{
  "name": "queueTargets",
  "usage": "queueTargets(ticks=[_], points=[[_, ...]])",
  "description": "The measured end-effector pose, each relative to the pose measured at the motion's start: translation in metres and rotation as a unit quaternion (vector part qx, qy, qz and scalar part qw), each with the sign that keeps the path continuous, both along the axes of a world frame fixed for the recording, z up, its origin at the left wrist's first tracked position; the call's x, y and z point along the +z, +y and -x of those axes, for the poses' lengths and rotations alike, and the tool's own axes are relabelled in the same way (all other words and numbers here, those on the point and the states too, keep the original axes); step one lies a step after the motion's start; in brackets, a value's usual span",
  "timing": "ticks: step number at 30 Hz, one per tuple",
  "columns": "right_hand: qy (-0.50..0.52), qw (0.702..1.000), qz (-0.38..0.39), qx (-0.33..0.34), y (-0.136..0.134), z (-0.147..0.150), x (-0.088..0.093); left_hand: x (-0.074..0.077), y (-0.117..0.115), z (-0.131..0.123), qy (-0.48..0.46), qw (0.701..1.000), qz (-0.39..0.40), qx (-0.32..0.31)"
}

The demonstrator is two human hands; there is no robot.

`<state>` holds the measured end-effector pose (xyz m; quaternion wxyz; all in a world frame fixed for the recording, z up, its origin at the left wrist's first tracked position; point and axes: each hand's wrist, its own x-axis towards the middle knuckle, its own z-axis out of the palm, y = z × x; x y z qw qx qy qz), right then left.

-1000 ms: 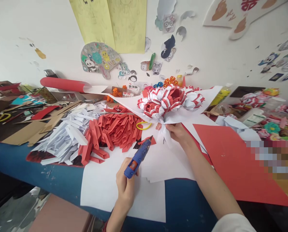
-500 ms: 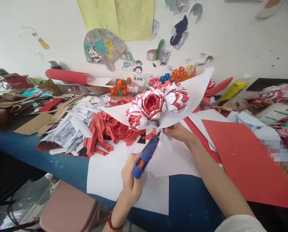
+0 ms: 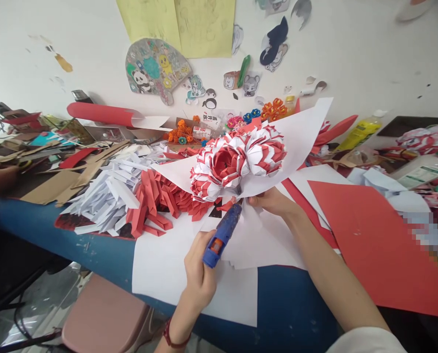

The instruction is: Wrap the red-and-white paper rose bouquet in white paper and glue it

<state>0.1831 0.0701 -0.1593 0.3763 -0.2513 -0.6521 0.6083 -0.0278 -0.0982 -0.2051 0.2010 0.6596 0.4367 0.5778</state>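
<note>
Over the desk, a glue gun is gripped by the left hand; if jolted sideways, the right hand, pinching the paper bouquet, could be burned.

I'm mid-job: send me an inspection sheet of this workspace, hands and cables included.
Surface: blue tabletop, partly covered by white sheets and a red sheet.
Job's things: red-and-white paper flowers in white wrapping; blue glue gun, tip near the wrapping's base, contact unclear.
Clutter: folded white strips, folded red strips and cardboard pieces, left.
Hands: left hand grips the glue gun; right hand holds the wrapping's base, fingers partly hidden.
Cables: dark cord-like lines, far left; none seen on the glue gun.
Surroundings: stickered wall behind, pink stool below, another person's blurred hand far left.
</note>
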Motion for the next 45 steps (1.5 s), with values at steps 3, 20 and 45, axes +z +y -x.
queueTargets(ticks=[3, 20, 45], points=[[-0.006, 1.000, -0.013, -0.013, -0.001, 0.000, 0.000, 0.003, -0.001, -0.001, 0.042, 0.998, -0.035, 0.024], [-0.034, 0.997, -0.027, -0.058, -0.007, 0.004, 0.013, 0.005, -0.009, -0.006, 0.251, 0.944, -0.145, 0.155], [0.055, 0.982, 0.025, -0.180, -0.005, 0.002, 0.016, 0.011, -0.019, 0.004, 0.189, 0.929, -0.202, 0.245]])
